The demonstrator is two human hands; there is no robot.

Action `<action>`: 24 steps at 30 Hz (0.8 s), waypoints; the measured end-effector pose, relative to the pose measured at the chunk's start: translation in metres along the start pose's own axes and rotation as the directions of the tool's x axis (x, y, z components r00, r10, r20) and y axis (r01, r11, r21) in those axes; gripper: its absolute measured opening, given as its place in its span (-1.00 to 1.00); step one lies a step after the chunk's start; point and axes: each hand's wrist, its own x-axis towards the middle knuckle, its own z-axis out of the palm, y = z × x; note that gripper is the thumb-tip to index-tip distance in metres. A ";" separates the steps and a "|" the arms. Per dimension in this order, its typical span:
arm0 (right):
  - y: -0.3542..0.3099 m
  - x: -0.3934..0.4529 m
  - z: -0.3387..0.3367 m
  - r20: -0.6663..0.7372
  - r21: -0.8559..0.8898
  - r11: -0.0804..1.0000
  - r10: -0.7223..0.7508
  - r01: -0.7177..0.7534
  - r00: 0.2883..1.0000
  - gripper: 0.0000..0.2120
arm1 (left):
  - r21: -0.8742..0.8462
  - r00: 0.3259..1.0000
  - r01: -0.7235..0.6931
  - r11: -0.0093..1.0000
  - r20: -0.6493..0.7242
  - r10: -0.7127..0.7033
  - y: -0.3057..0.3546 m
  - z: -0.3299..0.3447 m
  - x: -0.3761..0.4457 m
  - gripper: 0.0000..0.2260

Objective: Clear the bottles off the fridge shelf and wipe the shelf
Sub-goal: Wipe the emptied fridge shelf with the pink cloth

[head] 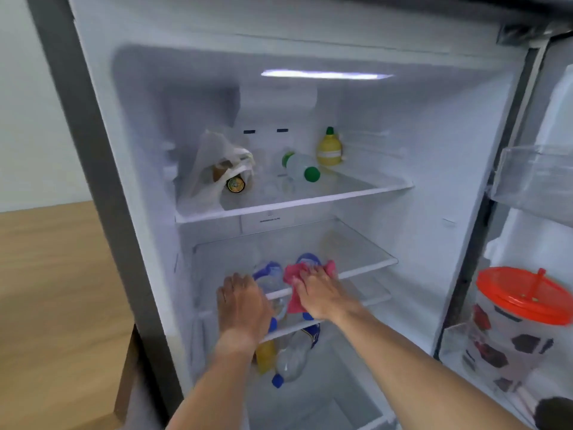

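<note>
The fridge stands open. My right hand [322, 291] lies flat on a pink cloth [293, 274], pressing it onto the front edge of the glass middle shelf [356, 252]. My left hand [242, 305] rests palm down on the same front edge, to the left, holding nothing that I can see. The top of this shelf looks bare. Through the glass I see clear bottles with blue labels [269, 274] lying on the level below. Lower still lie another clear bottle with a blue cap [291, 358] and a yellow item [265, 355].
The top shelf [294, 203] holds a plastic bag [214, 169], a gold-capped bottle [235, 184], green-capped clear bottles [302, 167] and a yellow lemon-shaped bottle [329, 148]. An orange-lidded jug [521, 293] stands in the open door at right. A wooden surface [46, 290] lies left.
</note>
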 end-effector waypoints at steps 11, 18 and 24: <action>0.004 0.101 0.022 0.199 0.001 0.999 0.048 -0.049 0.979 -0.33 | -0.036 0.993 0.071 0.997 0.096 -0.068 -0.005 0.043 0.104 -0.59; 0.011 0.134 0.024 0.059 0.033 0.999 0.016 -0.018 0.998 -0.49 | -0.046 0.997 0.070 0.997 0.036 -0.068 -0.006 0.050 0.107 -0.65; 0.061 0.108 0.000 -0.303 0.341 0.938 0.177 -0.067 0.936 -0.59 | -0.077 0.997 0.073 0.994 0.040 -0.071 -0.008 0.052 0.108 -0.60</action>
